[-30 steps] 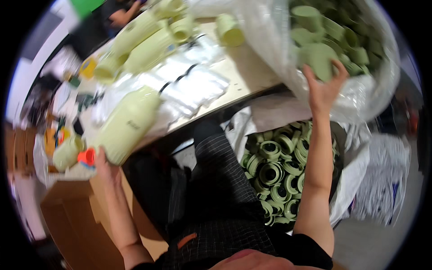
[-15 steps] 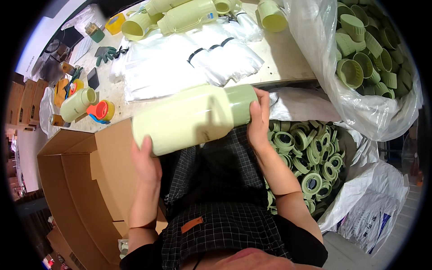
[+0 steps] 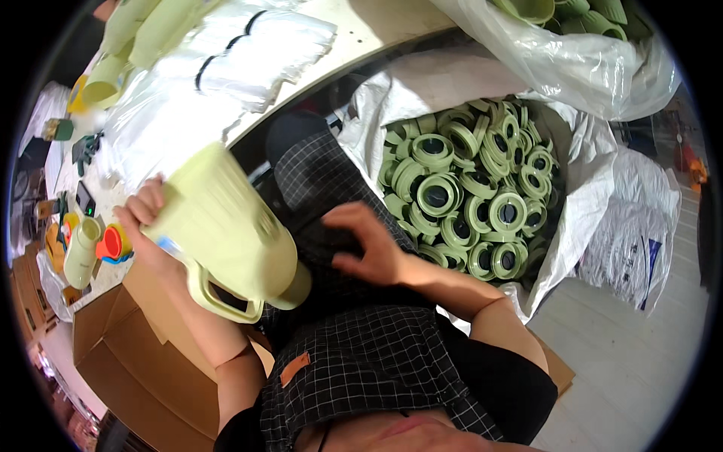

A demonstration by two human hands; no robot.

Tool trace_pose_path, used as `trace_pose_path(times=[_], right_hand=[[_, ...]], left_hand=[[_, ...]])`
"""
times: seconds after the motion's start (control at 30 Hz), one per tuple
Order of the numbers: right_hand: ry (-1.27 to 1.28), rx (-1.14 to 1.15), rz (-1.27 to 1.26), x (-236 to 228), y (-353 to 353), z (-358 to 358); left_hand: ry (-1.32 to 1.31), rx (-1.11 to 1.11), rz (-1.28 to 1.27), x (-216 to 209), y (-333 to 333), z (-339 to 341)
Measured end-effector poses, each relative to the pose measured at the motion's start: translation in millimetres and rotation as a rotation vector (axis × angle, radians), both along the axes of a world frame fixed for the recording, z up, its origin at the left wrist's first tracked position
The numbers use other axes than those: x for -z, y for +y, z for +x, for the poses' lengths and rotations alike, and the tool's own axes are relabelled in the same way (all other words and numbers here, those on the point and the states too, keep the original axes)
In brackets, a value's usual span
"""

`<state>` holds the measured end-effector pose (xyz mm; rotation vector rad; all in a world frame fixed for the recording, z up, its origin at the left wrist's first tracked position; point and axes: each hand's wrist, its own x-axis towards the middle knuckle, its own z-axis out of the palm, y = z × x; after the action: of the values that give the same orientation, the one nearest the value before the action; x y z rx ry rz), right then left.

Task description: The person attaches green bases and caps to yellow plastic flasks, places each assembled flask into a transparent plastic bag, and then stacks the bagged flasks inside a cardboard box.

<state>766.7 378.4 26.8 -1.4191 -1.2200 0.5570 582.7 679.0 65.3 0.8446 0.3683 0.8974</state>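
Observation:
My left hand grips the wide end of a pale green thermos jug with a side handle. The jug tilts downward to the right over my lap, and its darker green cup lid is at the lower end, partly hidden. My right hand is open and apart from the jug, fingers spread over the dark checked apron. Beside it, a white woven sack holds many green ring-shaped parts with dark centres.
Clear plastic sleeves and more pale green jugs lie on the table. A clear bag of green cups hangs over its right side. An open cardboard box stands at my left, below a green bottle on the table.
My right hand has let go of the cup lid end and moved down and left. The jug has swung, its lid end now pointing down and its handle showing. My view has turned rightward.

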Motion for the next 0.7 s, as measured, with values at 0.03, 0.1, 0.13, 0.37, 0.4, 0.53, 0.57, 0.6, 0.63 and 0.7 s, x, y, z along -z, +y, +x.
trace_pose_path(times=[0.03,0.1,0.13,0.37,0.4,0.53,0.57,0.6,0.63,0.7], right_hand=[[0.134,0.200,-0.157,14,-10,10],[0.169,0.520,-0.333,53,-19,52],[0.167,0.626,-0.363,93,-33,80],[0.659,1.615,-0.806,310,-165,264],[0.916,1.440,-0.799,289,-93,235],[0.828,1.505,-0.553,253,-85,222],[0.617,1.402,-0.419,248,-98,220],[0.500,1.235,-0.365,199,-74,195],[0.474,1.085,-0.337,162,-72,188],[0.240,0.937,-0.360,88,-45,170]], left_hand=[[0.052,0.048,0.056,18,-12,15],[0.253,0.178,0.343,24,-32,36],[0.393,0.272,0.563,22,-45,48],[0.908,0.178,0.910,-18,-105,34],[1.195,0.106,0.924,-30,-132,13],[1.050,0.008,0.759,-7,-137,-12],[0.984,0.028,0.699,-8,-129,-15],[0.952,0.030,0.630,-9,-127,-24],[0.852,0.034,0.632,-12,-124,-20],[0.751,0.143,0.639,-4,-119,-16]])
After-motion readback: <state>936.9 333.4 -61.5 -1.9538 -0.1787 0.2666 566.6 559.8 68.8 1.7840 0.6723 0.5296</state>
